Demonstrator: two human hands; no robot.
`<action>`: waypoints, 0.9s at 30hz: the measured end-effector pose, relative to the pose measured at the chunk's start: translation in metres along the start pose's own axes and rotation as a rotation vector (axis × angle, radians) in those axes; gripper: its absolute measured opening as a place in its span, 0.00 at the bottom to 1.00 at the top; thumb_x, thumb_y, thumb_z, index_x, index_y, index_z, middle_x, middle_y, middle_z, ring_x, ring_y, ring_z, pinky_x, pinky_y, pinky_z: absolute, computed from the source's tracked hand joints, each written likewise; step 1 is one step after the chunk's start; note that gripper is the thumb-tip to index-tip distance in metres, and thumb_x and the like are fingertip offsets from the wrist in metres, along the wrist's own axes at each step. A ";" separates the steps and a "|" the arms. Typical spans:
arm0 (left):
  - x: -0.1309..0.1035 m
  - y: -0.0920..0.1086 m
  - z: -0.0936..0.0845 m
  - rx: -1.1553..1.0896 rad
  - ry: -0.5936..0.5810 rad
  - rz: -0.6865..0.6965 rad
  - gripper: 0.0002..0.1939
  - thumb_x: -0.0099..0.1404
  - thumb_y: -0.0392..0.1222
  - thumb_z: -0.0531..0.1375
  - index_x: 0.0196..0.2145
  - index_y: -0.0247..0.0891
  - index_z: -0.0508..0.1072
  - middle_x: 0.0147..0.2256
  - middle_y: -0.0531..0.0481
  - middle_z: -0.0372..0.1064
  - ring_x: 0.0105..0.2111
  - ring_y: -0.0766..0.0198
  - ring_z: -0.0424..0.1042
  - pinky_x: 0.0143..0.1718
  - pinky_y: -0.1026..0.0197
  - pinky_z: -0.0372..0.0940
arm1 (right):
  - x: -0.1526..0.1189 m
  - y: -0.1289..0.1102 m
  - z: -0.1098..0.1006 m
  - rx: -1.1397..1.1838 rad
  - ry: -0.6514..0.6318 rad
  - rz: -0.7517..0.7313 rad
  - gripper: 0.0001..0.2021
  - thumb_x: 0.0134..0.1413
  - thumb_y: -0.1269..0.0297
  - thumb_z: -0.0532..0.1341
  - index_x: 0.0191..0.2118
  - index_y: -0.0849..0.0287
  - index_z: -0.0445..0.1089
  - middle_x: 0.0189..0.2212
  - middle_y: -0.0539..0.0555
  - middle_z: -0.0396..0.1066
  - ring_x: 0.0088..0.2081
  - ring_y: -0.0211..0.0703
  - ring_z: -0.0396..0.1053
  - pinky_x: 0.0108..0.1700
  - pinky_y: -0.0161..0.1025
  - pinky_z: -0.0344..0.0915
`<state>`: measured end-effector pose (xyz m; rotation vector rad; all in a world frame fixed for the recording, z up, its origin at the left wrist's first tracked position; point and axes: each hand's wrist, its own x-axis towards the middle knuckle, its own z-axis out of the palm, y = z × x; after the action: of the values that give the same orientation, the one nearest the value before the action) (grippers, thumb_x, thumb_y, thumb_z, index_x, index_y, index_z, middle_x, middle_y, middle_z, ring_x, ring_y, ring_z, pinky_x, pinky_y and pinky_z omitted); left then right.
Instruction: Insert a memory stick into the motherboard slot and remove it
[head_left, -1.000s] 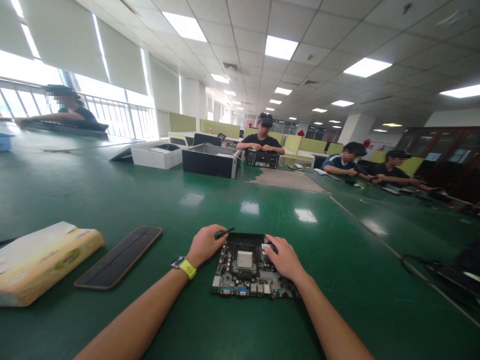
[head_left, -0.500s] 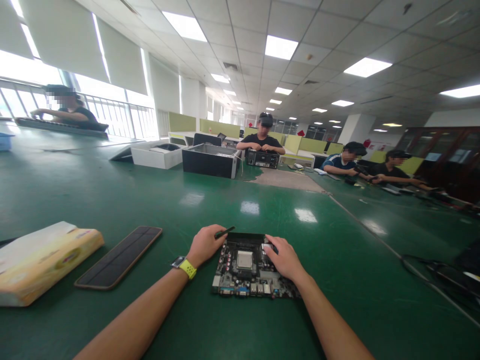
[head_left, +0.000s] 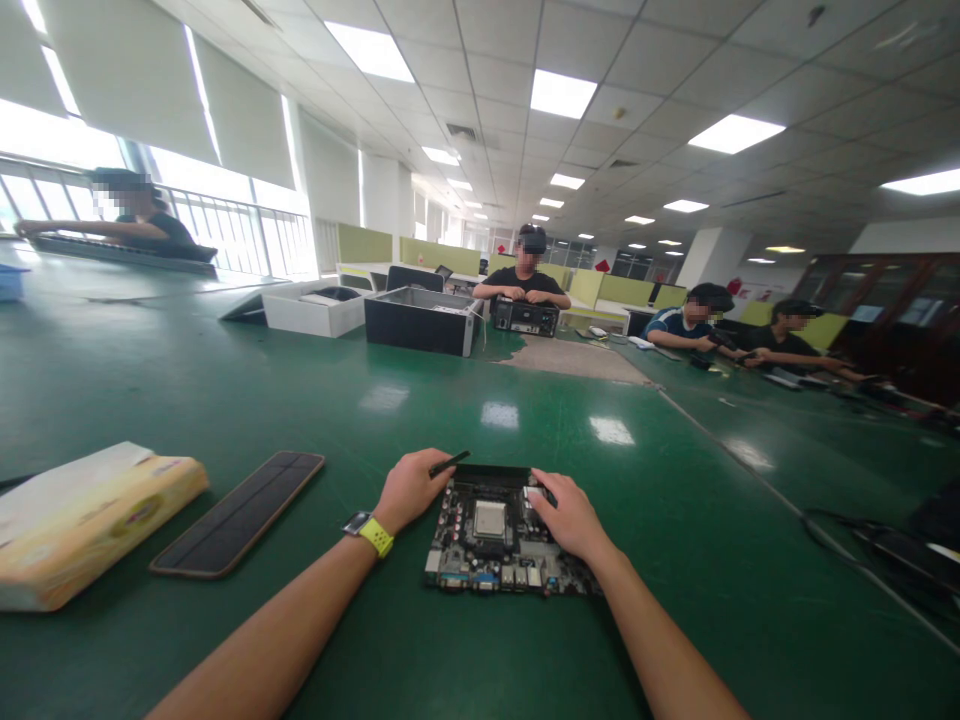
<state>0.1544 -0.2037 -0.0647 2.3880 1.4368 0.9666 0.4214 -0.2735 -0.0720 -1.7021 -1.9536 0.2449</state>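
A motherboard (head_left: 491, 545) with a square silver processor (head_left: 490, 520) in its socket lies on the green table, its ports facing me. My left hand (head_left: 409, 488) is closed around a thin dark tool (head_left: 450, 463) at the board's far left corner. A yellow-banded watch (head_left: 376, 537) is on that wrist. At the board's right side rests my right hand (head_left: 571, 515), its thumb over a silver part near the far right corner. The undersides of its fingers are hidden, so whether they grip the edge is unclear.
To the left lie a phone (head_left: 240, 515) and a yellow and white soft pack (head_left: 97, 525). Farther back stand a black open case (head_left: 420, 330) and a white box (head_left: 315, 312). Cables (head_left: 877, 550) lie at the right. Several people sit around the table.
At the far left, a person's arm has stretched out farther to the left. My hands and the motherboard have not visibly moved.
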 end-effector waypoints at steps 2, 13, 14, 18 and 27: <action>0.000 0.000 0.000 -0.004 -0.001 0.004 0.11 0.62 0.45 0.55 0.34 0.41 0.76 0.35 0.49 0.75 0.34 0.61 0.72 0.34 0.63 0.63 | 0.000 0.000 0.000 0.000 -0.001 0.003 0.22 0.58 0.57 0.52 0.57 0.58 0.64 0.53 0.55 0.67 0.54 0.47 0.61 0.57 0.43 0.54; 0.001 -0.001 0.002 0.010 0.010 0.001 0.12 0.62 0.45 0.55 0.37 0.41 0.76 0.37 0.49 0.75 0.37 0.60 0.72 0.38 0.63 0.64 | 0.000 0.001 0.001 -0.001 -0.002 0.008 0.23 0.58 0.56 0.52 0.57 0.60 0.63 0.53 0.56 0.67 0.54 0.46 0.61 0.57 0.42 0.54; 0.001 -0.002 0.002 0.007 0.011 0.003 0.12 0.62 0.45 0.55 0.37 0.41 0.76 0.37 0.49 0.75 0.37 0.60 0.72 0.38 0.62 0.64 | 0.000 0.001 0.001 0.000 -0.003 0.007 0.23 0.58 0.56 0.52 0.57 0.60 0.63 0.53 0.56 0.67 0.54 0.46 0.61 0.57 0.42 0.54; 0.001 -0.002 0.001 -0.005 0.011 0.001 0.12 0.62 0.45 0.55 0.37 0.41 0.76 0.37 0.49 0.75 0.37 0.60 0.73 0.37 0.63 0.65 | 0.000 0.001 0.001 0.000 -0.004 0.009 0.23 0.58 0.56 0.52 0.57 0.60 0.63 0.53 0.56 0.67 0.54 0.47 0.61 0.57 0.42 0.54; 0.001 -0.002 0.002 -0.006 0.019 0.004 0.12 0.61 0.45 0.55 0.36 0.41 0.76 0.36 0.50 0.76 0.36 0.60 0.73 0.37 0.62 0.65 | 0.000 0.000 0.000 -0.004 -0.006 0.014 0.23 0.58 0.56 0.51 0.57 0.60 0.63 0.53 0.56 0.67 0.54 0.47 0.61 0.57 0.43 0.54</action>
<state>0.1550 -0.2013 -0.0668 2.3845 1.4339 0.9957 0.4213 -0.2738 -0.0721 -1.7197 -1.9486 0.2520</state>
